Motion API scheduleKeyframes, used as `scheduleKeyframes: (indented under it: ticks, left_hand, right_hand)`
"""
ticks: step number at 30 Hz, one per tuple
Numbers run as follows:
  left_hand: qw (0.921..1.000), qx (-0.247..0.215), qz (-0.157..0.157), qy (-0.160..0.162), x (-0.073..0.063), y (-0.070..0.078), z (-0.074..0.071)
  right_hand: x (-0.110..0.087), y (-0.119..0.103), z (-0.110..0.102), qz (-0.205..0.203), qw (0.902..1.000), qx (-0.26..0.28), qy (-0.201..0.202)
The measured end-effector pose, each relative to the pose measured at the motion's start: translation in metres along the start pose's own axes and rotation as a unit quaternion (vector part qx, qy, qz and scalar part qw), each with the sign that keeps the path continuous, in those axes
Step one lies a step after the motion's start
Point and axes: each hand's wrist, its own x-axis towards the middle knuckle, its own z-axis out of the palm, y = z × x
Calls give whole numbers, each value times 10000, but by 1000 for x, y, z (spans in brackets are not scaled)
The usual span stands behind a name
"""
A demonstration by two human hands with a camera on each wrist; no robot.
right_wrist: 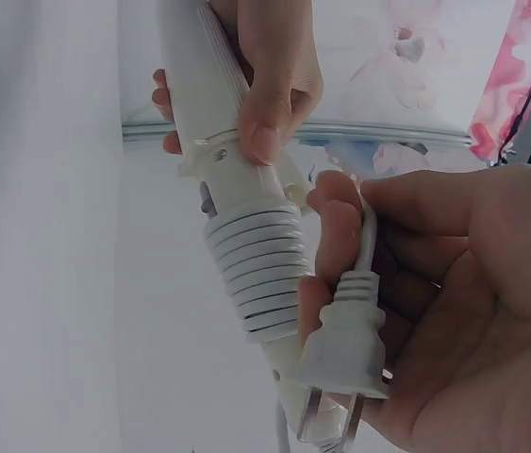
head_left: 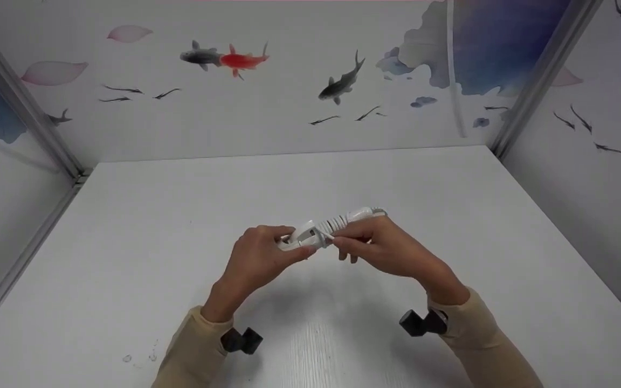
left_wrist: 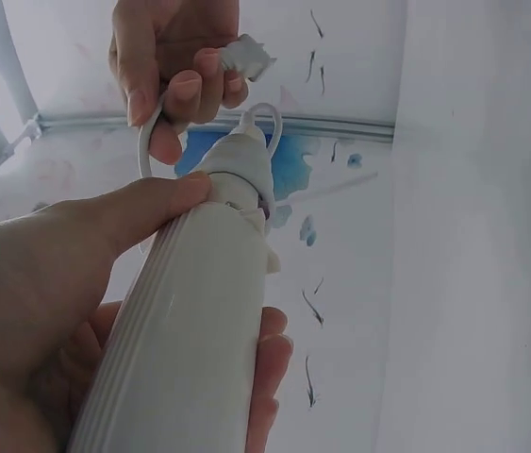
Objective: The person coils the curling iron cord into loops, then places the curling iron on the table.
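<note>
A white hair styling iron [head_left: 361, 214] is held above the white table, tilted up toward the right. My left hand [head_left: 259, 250] grips its ridged body [left_wrist: 194, 330], thumb along the top and fingertips showing on the far side. The iron's white cord [right_wrist: 257, 269] is wound in several turns around its narrower part. My right hand [head_left: 386, 248] pinches the loose end of the cord close beside the coil. In the right wrist view the two-pronged plug [right_wrist: 345, 344] hangs by that hand's fingers, prongs pointing down.
Beneath both hands lies the white tabletop [head_left: 181, 205]. Panels painted with fish and petals [head_left: 289, 124] enclose it at the back and sides, with metal posts [head_left: 547, 75] at the corners. Black cube-shaped pieces [head_left: 241, 340] sit at both sleeve cuffs.
</note>
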Motion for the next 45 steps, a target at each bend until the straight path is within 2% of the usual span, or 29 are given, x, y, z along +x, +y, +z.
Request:
scheduleKeyframes:
  ticks: [7, 14, 18, 23, 30, 32, 34, 37, 39, 41, 43, 45]
  left_hand:
    - [9994, -293, -63, 170, 2, 0, -6]
    - [9952, -931, -291, -10, 0, 3, -14]
    - [9936, -1098, -219, -135, -4, 9, -18]
    - [9929, -1155, 106, -246, -8, 12, -20]
    - [9892, -1157, 613, -658, -9, 7, -22]
    - [9858, -1172, 820, -882, -10, 7, -22]
    - [9808, -1170, 1077, -1127, -11, 6, -23]
    - [9726, -1074, 1511, -1401, -13, 6, -23]
    - [9672, -973, 1783, -1528, -13, 6, -22]
    - [9631, -872, 1943, -1647, -15, 7, -22]
    - [9594, -715, 2092, -1751, -15, 7, -21]
    - [9581, -484, 2155, -1821, -16, 6, -20]
  right_hand:
    - [1, 4, -1, 182, 9980, 195, -581]
    - [8, 18, 0, 96, 9927, 505, -1091]
    - [11, 26, 3, -70, 9895, 690, -1272]
    - [14, 33, 8, -319, 9877, 808, -1302]
    - [13, 37, 7, 112, 9881, 1003, -1158]
    - [12, 35, 5, 101, 9858, 1147, -1225]
    - [11, 34, 2, -167, 9836, 1225, -1312]
    - [10, 34, -2, -325, 9829, 1102, -1442]
    - [10, 37, -3, -147, 9852, 883, -1460]
    - [10, 40, -3, 209, 9865, 650, -1489]
    - [11, 43, -2, 308, 9864, 528, -1526]
    - [12, 46, 0, 224, 9858, 492, -1590]
